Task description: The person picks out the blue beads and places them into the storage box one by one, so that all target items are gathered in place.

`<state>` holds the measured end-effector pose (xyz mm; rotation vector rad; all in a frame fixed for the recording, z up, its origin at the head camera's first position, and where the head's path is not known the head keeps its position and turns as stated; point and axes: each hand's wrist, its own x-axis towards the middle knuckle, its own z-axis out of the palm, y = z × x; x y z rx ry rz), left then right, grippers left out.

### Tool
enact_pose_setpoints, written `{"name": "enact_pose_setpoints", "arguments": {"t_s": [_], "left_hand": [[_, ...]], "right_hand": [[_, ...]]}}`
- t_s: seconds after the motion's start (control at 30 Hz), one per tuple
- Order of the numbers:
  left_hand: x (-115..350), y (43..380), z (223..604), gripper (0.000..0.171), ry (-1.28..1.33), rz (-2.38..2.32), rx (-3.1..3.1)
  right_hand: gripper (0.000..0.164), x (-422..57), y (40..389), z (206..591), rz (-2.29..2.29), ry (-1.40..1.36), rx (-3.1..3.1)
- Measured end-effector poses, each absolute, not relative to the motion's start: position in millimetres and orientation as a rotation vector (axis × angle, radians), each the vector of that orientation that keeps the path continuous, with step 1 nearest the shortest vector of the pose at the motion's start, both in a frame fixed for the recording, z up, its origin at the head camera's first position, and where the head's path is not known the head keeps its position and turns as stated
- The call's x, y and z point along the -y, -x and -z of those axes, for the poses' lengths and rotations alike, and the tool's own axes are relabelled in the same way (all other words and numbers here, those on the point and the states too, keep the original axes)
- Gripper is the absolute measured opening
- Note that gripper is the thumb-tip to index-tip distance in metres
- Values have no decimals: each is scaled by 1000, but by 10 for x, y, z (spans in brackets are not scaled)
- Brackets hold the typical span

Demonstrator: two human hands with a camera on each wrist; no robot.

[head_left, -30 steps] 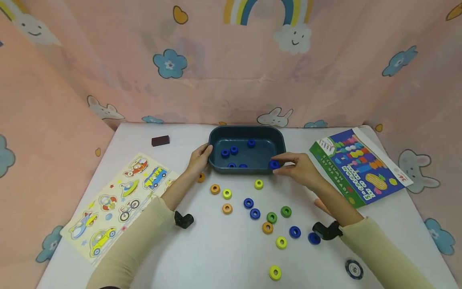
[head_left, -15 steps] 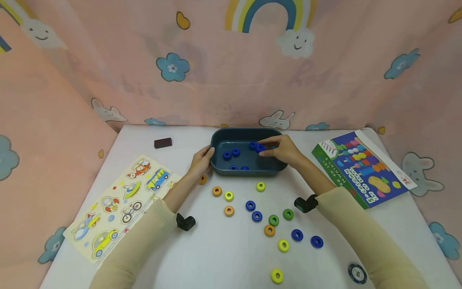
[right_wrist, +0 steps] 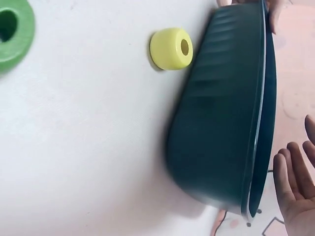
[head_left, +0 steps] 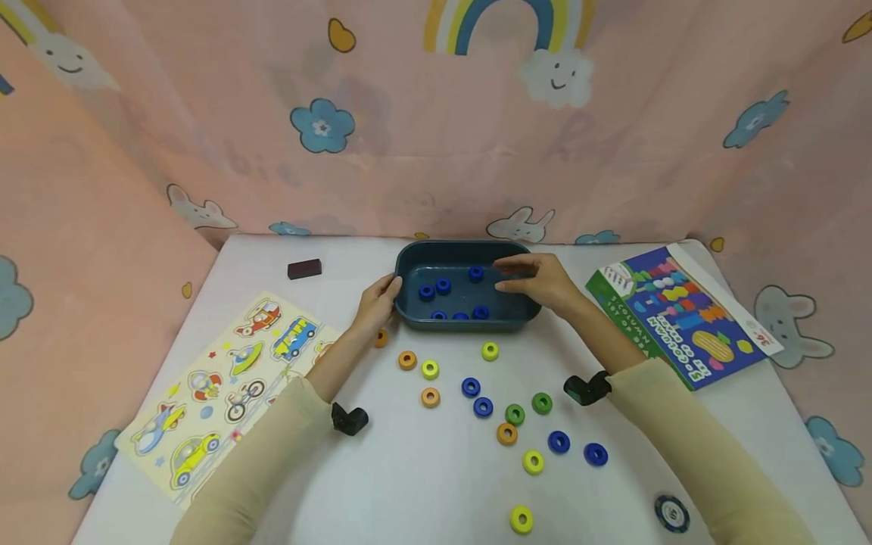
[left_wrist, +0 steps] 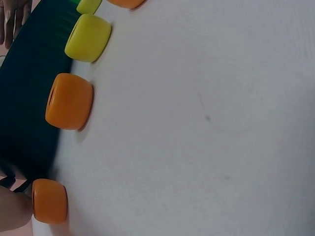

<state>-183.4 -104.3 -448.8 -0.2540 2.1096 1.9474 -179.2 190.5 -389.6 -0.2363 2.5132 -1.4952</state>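
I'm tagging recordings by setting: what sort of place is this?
Probably an indoor tabletop play area set up for recording: pink cartoon-print cloth hangs behind and beside a white table, which holds colourful beads and a bead-set box.

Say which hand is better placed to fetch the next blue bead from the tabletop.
The right hand, probably: it holds nothing, over the right end of the tray, and most blue beads outside lie nearer it. The left hand grips the tray's left end.
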Motion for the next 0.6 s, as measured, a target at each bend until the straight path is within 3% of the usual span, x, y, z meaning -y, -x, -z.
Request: {"name": "enact_pose_setpoints", "arguments": {"t_s": [0.27,0.6], "left_hand": [[1045,1842,4510,50,262,-1946,-2111],[1033,1839,4497,53,257,-1930,-2107]], "right_hand": [[45,-2155,1456,3887,1594,279,-2453],[41,-2606,731,4019,1618,197,-2429]]}}
